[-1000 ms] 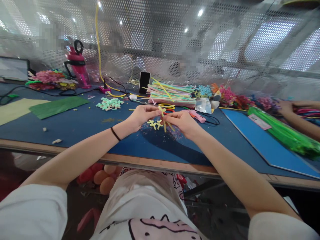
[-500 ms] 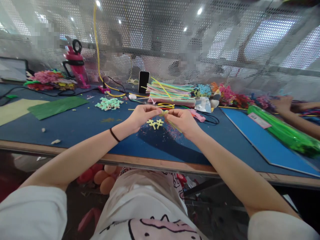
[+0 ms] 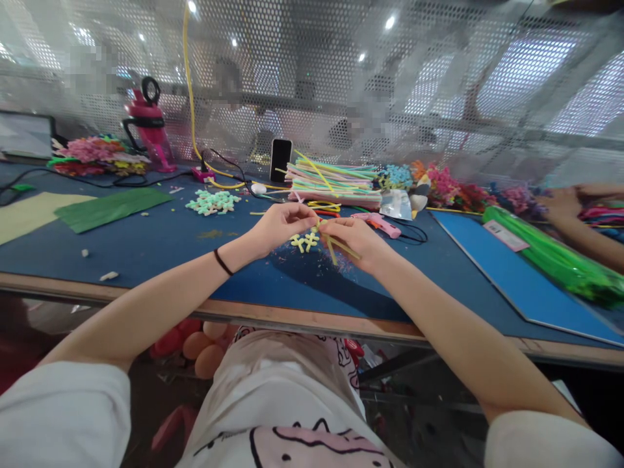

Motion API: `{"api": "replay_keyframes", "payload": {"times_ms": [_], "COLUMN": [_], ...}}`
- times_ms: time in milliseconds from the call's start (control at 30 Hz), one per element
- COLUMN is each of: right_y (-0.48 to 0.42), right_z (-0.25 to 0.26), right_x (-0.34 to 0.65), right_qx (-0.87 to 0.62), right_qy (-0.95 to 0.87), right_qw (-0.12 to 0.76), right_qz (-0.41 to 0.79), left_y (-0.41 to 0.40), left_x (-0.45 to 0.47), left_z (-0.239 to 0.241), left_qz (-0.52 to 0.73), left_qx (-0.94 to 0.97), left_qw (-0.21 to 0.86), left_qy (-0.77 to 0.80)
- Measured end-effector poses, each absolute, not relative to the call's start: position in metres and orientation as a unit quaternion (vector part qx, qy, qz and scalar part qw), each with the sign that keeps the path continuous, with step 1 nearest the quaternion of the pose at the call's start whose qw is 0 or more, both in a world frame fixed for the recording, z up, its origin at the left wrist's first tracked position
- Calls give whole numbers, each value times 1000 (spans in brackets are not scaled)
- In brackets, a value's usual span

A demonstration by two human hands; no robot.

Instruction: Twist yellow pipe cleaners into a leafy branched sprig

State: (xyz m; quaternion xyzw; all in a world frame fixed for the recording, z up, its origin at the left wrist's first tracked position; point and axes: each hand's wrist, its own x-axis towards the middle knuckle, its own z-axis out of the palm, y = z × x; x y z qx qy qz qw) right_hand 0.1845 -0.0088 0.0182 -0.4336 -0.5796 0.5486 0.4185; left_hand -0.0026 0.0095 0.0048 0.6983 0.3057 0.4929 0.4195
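Left hand: pinching, thumb and fingertips closed on the top of the yellow stem; that is the left hand (image 3: 283,229).
Right hand: gripping as well, just beside it; the right hand (image 3: 358,239) has the same piece between thumb and fingers.
Yellow stem: one piece (image 3: 333,253), up between the two hands above the desk (image 3: 170,266), two tails slanting down by the right palm; its upper end is mostly hidden by fingers.
Feel: I'd judge it next to weightless, fuzzy and bendy, with a wire core that would hold a crease; unlikely to slip or snap, though the fuzz could crush.
Hold: best, I'd say, with fingertips close to the join, leaving the tails free.
Yellow shapes: two (image 3: 311,242), lying side by side just below the fingers.
Glue gun: one, pink (image 3: 387,226), past the right hand.
Stem stack: one (image 3: 334,186), behind the hands, too many stems to count from here.
Phone: one (image 3: 281,159), upright at the stack's left end.
Mint shapes: one heap (image 3: 213,202) off to the left, overlapping too much to count.
Sheets: two, one green (image 3: 112,209), one pale (image 3: 29,214).
Bottle: one, pink (image 3: 153,133).
Board: one, blue (image 3: 517,279).
Green pack: one (image 3: 556,257), lying on the board.
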Motion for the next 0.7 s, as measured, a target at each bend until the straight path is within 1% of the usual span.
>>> {"api": "replay_keyframes", "payload": {"times_ms": [100, 200, 333, 567, 700], "right_y": [-9, -10, -10, -6, -6], "right_z": [17, 17, 17, 17, 19], "right_x": [183, 182, 183, 186, 186], "right_qx": [-441, -444, -441, -421, -398], "right_qy": [-563, -558, -580, -528, -521], "right_qw": [486, 510, 503, 470, 485], "right_qz": [503, 481, 466, 568, 578], "left_y": [8, 7, 6, 4, 4], "left_x": [-3, -1, 2, 3, 4], "left_z": [6, 5, 2, 2, 4], "left_qz": [485, 479, 476, 496, 491], "left_qx": [668, 657, 674, 689, 665], "left_qw": [441, 450, 452, 434, 463], "left_qy": [353, 369, 340, 301, 321]}}
